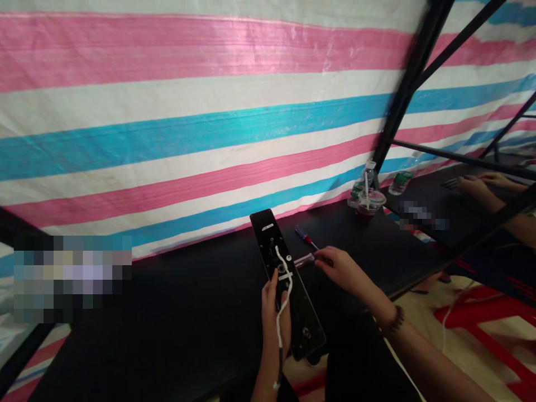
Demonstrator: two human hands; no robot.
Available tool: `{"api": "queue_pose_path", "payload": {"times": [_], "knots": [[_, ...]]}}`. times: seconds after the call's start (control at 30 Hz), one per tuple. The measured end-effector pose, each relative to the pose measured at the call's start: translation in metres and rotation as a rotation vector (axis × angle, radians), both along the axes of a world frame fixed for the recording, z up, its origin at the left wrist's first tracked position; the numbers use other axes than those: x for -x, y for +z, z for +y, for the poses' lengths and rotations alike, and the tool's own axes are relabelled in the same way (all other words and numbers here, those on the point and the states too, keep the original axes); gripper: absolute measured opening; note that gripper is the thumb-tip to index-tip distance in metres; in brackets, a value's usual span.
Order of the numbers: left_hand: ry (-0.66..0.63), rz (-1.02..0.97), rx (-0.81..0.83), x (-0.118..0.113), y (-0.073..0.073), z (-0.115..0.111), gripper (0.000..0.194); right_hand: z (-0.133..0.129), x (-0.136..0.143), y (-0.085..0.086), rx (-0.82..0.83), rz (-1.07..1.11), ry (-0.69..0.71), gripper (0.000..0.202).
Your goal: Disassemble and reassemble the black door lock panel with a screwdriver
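A long black panel with rounded corners slants across the table's front edge, its back with fittings and small holes facing up. My left hand grips its left side, the index finger near a round fitting. A white cable runs from the panel down over my left wrist. To the right, my right hand is closed, thumb and fingers together; what they hold, if anything, is too small to make out. Beside those fingertips lie a small clear packet and a screwdriver with a blue-and-red handle.
The black table backs onto a striped sheet. A lidded drink cup and a plastic bottle stand at its far right. Black metal posts rise there. Another person's hands are at the neighbouring table. A red stool stands below.
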State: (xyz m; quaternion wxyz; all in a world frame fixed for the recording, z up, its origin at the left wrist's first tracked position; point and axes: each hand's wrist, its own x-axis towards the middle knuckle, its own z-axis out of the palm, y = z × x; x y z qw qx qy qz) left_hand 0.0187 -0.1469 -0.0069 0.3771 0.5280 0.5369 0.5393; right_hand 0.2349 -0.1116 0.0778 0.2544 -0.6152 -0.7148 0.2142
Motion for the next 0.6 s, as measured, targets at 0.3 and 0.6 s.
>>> {"api": "queue_pose_path", "payload": {"times": [0.3, 0.6], "knots": [[0.065, 0.129, -0.027, 0.004, 0.005, -0.02, 0.045, 0.097, 0.006, -0.041, 0.094, -0.219, -0.223, 0.023], [-0.019, 0.303, -0.033, 0.016, 0.005, -0.071, 0.036, 0.095, -0.006, -0.047, 0.169, 0.225, -0.24, 0.028]]}}
